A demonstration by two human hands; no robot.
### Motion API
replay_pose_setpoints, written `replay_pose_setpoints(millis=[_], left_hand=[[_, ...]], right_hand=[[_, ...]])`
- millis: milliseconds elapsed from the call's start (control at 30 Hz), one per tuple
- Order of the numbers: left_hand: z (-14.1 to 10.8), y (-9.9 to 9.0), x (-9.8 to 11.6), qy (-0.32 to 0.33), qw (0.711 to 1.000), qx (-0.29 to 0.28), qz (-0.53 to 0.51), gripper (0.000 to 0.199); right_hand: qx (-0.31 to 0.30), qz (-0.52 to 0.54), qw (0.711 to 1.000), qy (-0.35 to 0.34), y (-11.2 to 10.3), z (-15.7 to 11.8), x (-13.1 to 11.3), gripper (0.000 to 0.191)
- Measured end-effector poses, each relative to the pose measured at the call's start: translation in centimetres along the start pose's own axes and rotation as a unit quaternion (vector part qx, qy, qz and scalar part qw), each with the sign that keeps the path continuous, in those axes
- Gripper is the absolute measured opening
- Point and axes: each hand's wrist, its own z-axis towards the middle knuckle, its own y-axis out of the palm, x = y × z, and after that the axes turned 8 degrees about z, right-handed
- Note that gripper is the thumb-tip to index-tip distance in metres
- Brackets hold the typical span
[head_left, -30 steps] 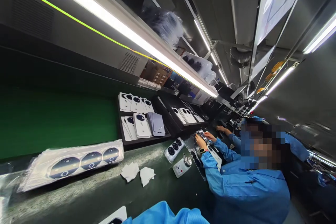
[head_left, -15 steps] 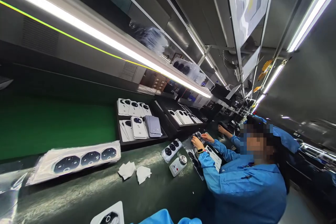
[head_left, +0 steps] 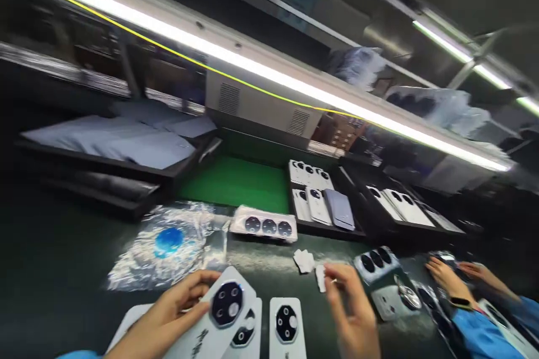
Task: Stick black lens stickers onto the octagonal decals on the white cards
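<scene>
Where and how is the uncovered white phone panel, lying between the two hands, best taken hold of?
Probably by both long edges of the white phone panel, just below its dark camera area, coming from above and the right. It looks thin and flat; a neighboring panel sits close on its left, while bare bench shows on its right, toward the right hand.

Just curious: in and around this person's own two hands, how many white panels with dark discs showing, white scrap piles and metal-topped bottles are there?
White panels: 3 (one in the left hand, one partly behind it, one farther right)
White scrap piles: 2 (one partly behind the right hand)
Metal-topped bottle: 1
Total: 6
</scene>
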Motion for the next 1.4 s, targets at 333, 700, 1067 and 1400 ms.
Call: replay_pose_setpoints(millis=[333, 700, 1067, 1400], left_hand=[[-0.7, 0.9, 3.4, -0.009, 0.999, -0.001, 0.034, 0.047], [-0.5, 0.8, 3.9, -0.017, 0.997, -0.026, 0.069, 0.045], [-0.8, 0.9, 4.4, 0.011, 0.995, -0.023, 0.099, 0.042], [-1.0, 1.0, 4.5, 0.005, 0.995, -0.023, 0.096, 0.044]], right_hand=[[-0.121, 0.037, 0.914, -0.385, 8.9, 0.8, -2.2, 0.038], [-0.151, 0.043, 0.897, -0.412, 9.5, 0.6, -1.7, 0.045], [-0.153, 0.033, 0.89, -0.429, 9.6, 0.5, -2.1, 0.044], [-0.126, 0.034, 0.887, -0.442, 9.8, 0.6, -2.2, 0.044]])
